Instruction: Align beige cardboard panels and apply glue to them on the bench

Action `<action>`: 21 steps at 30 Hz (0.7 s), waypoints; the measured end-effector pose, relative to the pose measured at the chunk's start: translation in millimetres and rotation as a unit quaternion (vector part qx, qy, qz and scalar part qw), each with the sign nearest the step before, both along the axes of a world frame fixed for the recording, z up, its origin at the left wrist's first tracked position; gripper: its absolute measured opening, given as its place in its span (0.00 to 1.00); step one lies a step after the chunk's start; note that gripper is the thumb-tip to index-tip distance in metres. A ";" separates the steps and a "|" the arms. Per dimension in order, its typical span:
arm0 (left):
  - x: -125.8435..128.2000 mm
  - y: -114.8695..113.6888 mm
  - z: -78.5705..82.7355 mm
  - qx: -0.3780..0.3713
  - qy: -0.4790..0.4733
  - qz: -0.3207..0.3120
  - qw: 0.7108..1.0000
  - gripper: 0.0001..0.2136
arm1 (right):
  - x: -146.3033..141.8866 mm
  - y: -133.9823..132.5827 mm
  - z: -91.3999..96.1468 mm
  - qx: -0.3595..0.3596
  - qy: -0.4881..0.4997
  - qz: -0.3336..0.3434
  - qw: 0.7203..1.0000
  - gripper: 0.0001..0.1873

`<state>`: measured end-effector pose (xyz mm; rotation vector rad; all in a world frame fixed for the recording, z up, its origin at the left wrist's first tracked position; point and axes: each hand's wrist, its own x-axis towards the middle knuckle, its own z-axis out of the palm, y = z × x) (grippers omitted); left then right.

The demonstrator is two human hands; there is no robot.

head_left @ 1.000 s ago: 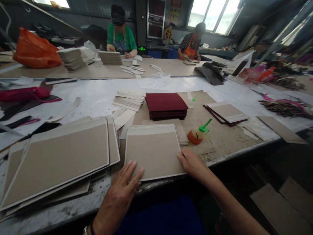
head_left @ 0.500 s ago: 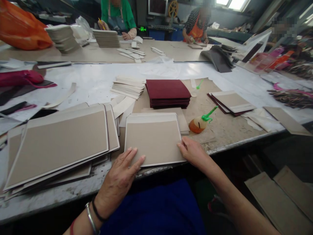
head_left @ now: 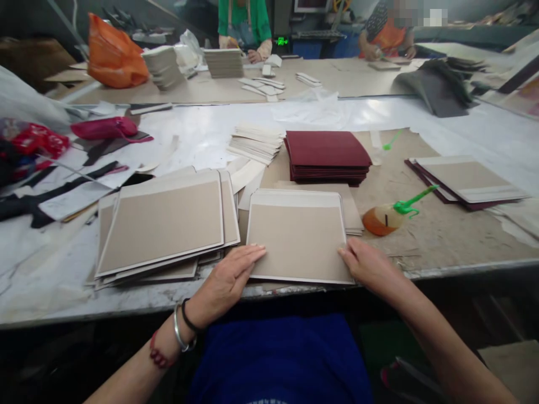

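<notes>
In front of me a beige cardboard panel (head_left: 297,241) with a pale border lies near the table's front edge. My left hand (head_left: 229,278) rests on its lower left edge, fingers stretched out over the surface. At the lower right edge my right hand (head_left: 368,261) has thumb and fingers closed on the panel. Left of it is an uneven stack of larger beige panels (head_left: 168,219). Behind it sits a pile of dark red covers (head_left: 326,148). A squat bottle of amber liquid (head_left: 381,220) with a green nozzle stands to the right.
White strips (head_left: 256,143) are piled beyond the panels. More panels with red covers (head_left: 467,177) lie at the right. A pink pouch (head_left: 105,128) and other clutter cover the left side. Across the table (head_left: 202,120) two people work near an orange bag (head_left: 113,53).
My view has swung left, so the table's contents appear farther right. The left hand's fingers lie closer together on the panel's edge. My right hand keeps its grip at the right edge.
</notes>
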<state>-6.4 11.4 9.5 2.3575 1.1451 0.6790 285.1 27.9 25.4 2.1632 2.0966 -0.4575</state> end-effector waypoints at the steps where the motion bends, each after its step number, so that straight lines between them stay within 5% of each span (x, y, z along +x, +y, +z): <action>1: -1.5 0.9 0.0 -0.007 -0.006 -0.002 1.000 0.16 | 0.7 0.6 -0.8 -0.008 0.000 -0.001 1.000 0.10; 8: -6.1 5.7 -2.2 -0.020 -0.014 -0.010 1.000 0.16 | -0.3 0.2 -1.6 -0.011 -0.006 -0.011 1.000 0.10; 21: 8.0 -9.5 -11.5 0.098 0.115 -0.010 0.988 0.19 | -7.8 -2.9 6.2 0.007 -0.023 -0.010 1.000 0.09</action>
